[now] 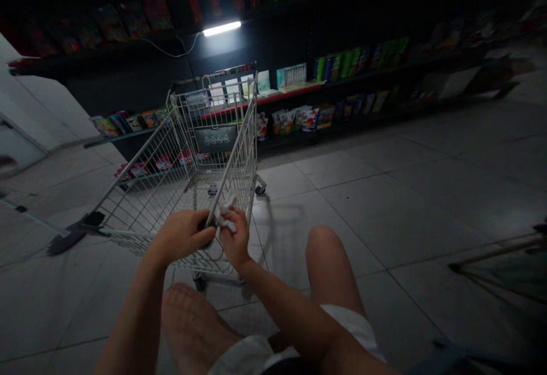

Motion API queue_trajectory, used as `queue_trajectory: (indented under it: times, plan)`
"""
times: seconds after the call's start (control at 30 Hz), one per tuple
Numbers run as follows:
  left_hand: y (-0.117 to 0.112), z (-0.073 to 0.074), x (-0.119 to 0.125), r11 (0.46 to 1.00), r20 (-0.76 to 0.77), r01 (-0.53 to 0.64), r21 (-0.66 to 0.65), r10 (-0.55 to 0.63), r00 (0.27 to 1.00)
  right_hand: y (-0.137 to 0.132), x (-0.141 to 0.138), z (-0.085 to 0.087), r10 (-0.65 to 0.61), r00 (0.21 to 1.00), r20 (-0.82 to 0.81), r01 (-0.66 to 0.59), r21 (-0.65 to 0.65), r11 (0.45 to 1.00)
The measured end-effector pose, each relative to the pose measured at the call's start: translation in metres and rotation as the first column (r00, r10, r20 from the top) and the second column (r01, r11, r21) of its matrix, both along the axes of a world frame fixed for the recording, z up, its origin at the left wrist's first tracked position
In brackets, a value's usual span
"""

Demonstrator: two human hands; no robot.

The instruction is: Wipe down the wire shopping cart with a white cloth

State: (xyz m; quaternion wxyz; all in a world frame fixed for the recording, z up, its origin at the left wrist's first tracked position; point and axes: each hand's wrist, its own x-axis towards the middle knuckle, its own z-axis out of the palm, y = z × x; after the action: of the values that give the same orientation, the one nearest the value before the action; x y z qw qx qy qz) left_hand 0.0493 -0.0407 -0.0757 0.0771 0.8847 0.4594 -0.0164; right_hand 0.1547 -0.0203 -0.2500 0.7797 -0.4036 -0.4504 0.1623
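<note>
A wire shopping cart [171, 175] stands on the tiled floor right in front of me. My left hand [182, 235] is closed around the near corner of the cart's top rim. Just to its right, my right hand [234, 239] pinches a small white cloth [225, 214] and presses it against the same rim. The cart's basket looks empty. My bare knees show below the hands.
Dark shelves with colourful packets [299, 118] run along the wall behind the cart, lit by a tube lamp [221, 28]. A broom-like tool [64, 235] lies on the floor at the left. Part of another metal frame [504, 261] shows at the right edge.
</note>
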Motion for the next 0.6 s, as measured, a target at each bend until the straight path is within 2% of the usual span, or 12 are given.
queue_trajectory:
  times: [0.07, 0.2, 0.3, 0.37, 0.43, 0.5, 0.6]
  plan:
    - [0.0, -0.001, -0.001, 1.0, 0.001, 0.0, 0.014, 0.0, 1.0, -0.003, 0.002, -0.002, 0.021, 0.999, 0.033, -0.021, 0.024, 0.999]
    - [-0.002, -0.001, -0.001, 0.999, 0.002, -0.016, 0.029, 0.016, 1.0, 0.025, 0.021, 0.024, 0.02, 0.998, 0.065, -0.025, 0.081, 0.996]
    - [-0.002, 0.0, 0.001, 1.0, 0.007, -0.021, 0.012, 0.021, 1.0, 0.042, 0.032, 0.034, 0.101, 0.988, 0.113, -0.109, 0.068, 0.992]
    - [-0.001, 0.0, 0.002, 1.0, 0.01, -0.017, 0.009, 0.017, 1.0, 0.044, 0.034, 0.03, 0.147, 0.977, 0.151, -0.16, 0.076, 0.984]
    - [0.001, -0.001, 0.001, 1.0, 0.016, -0.006, 0.007, 0.006, 1.0, 0.041, 0.032, 0.021, 0.117, 0.973, 0.201, -0.141, 0.109, 0.984]
    - [0.003, -0.002, 0.0, 1.0, 0.026, -0.002, 0.003, 0.002, 1.0, 0.034, 0.027, 0.012, 0.006, 0.97, 0.242, -0.043, 0.149, 0.988]
    - [0.003, -0.003, 0.0, 1.0, 0.036, -0.002, -0.003, 0.003, 0.999, 0.018, 0.015, 0.002, -0.136, 0.948, 0.287, 0.098, 0.145, 0.985]
